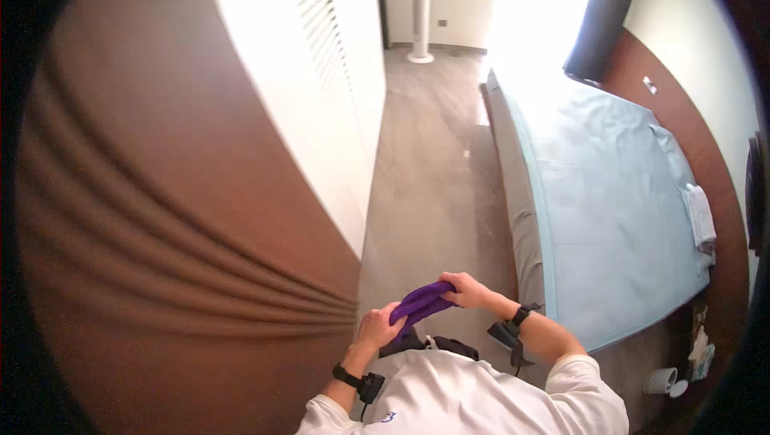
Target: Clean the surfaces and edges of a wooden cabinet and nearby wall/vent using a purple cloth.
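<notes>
A purple cloth (424, 304) is stretched between my two hands in front of my waist. My left hand (379, 328) grips its left end, with the fingers curled around the fabric. At the other end, my right hand (466, 290) pinches the cloth a little farther forward. Each wrist wears a black strap with a small black device. The lower folds of the cloth hang near my dark waistband and are partly hidden.
To the right stands a bed (613, 224) with a light blue cover and a folded white towel (699, 218). A brown ribbed panel (198, 212) rises at left. A white tower fan (421, 19) stands far ahead. A white bin (660, 381) is at lower right.
</notes>
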